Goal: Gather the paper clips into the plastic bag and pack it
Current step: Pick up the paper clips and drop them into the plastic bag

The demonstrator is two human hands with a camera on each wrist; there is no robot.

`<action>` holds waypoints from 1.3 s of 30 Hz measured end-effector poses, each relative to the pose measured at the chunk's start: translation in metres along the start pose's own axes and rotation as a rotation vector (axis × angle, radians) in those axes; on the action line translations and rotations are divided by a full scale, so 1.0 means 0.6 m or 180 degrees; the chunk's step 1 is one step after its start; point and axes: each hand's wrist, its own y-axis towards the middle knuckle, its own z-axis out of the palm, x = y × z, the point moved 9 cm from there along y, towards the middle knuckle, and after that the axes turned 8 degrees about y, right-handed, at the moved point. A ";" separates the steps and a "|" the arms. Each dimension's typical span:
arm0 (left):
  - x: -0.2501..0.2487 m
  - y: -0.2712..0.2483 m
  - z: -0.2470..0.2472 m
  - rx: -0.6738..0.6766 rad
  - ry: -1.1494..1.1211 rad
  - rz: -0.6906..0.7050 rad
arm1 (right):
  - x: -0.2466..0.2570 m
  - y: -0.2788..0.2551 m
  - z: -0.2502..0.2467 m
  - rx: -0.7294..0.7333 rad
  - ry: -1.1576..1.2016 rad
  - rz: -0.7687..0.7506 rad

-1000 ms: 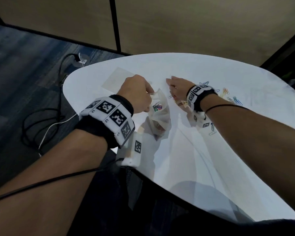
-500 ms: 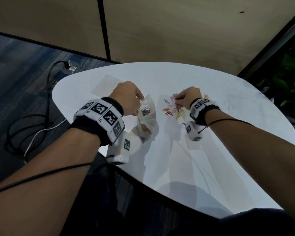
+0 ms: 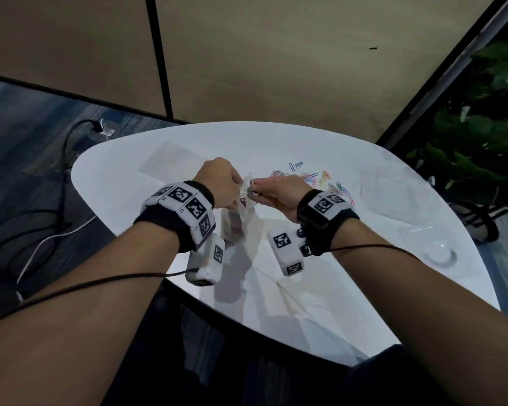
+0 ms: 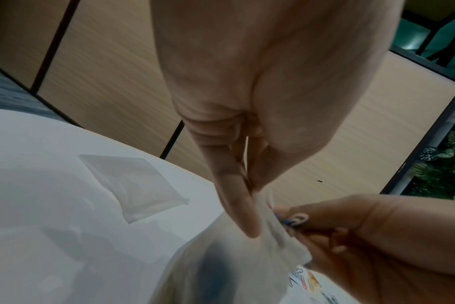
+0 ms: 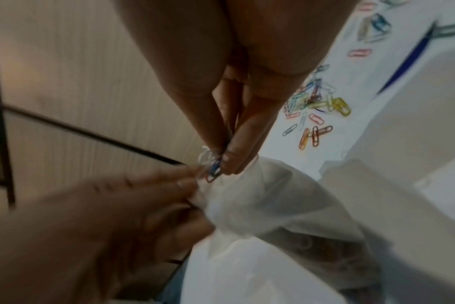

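Nearest, above the tabletop's (image 3: 320, 312) near-left edge, the left hand (image 3: 220, 186) pinches the plastic bag's (image 3: 235, 221) mouth, holding it open and upright. The right hand (image 3: 279, 191) pinches a few paper clips (image 5: 213, 168) at that mouth, probably to drop in. Beyond, toward the far edge, loose paper clips (image 3: 314, 177) wait.

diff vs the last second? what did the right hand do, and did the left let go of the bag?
The right hand left the loose paper clips on the table, moved left to the mouth of the plastic bag, and now pinches a few clips there. Half a second ago it was curled over the pile. The left hand did not let go; it holds the bag's top edge as before. The spare flat bag lies unmoved.
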 end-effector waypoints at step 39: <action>0.042 0.006 -0.026 -0.0193 0.0417 0.0011 | -0.034 0.158 -0.030 0.0396 -0.6332 -0.1642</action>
